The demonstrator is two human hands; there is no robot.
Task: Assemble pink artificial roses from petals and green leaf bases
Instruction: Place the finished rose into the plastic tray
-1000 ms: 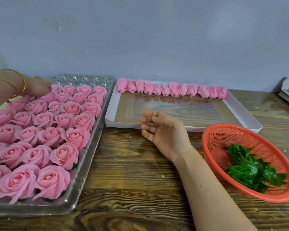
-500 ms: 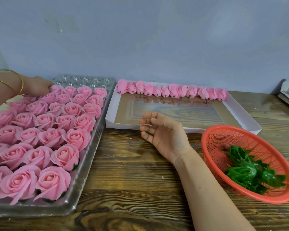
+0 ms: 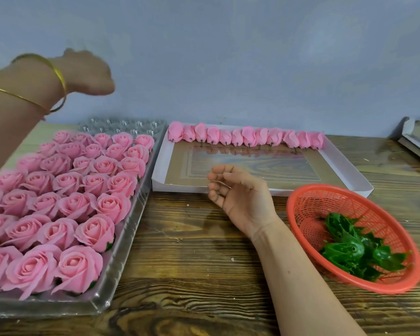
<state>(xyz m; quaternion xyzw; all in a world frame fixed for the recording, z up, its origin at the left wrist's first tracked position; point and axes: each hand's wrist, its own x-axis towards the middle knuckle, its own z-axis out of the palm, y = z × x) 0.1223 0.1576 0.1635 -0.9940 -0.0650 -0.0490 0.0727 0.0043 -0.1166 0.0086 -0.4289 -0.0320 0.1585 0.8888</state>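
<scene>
Finished roses (image 3: 66, 202) nearly fill the clear tray (image 3: 121, 287) at left, while petal buds (image 3: 247, 137) and green leaf bases (image 3: 349, 248) await joining; the right hand (image 3: 243, 197) rests loosely curled, seemingly empty, on the surface (image 3: 192, 263), and the left hand (image 3: 87, 73), raised upper left, is too blurred to judge.

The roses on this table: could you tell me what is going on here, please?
A person is making pink roses at a wooden table. Finished roses fill most of a clear tray on the left, with empty slots at its far end. The left hand hovers above that far end, blurred, its grip unclear. The right hand rests by a white box holding a row of buds, fingers loosely curled, perhaps round a thin wire. Green leaf bases wait in a red basket.
</scene>
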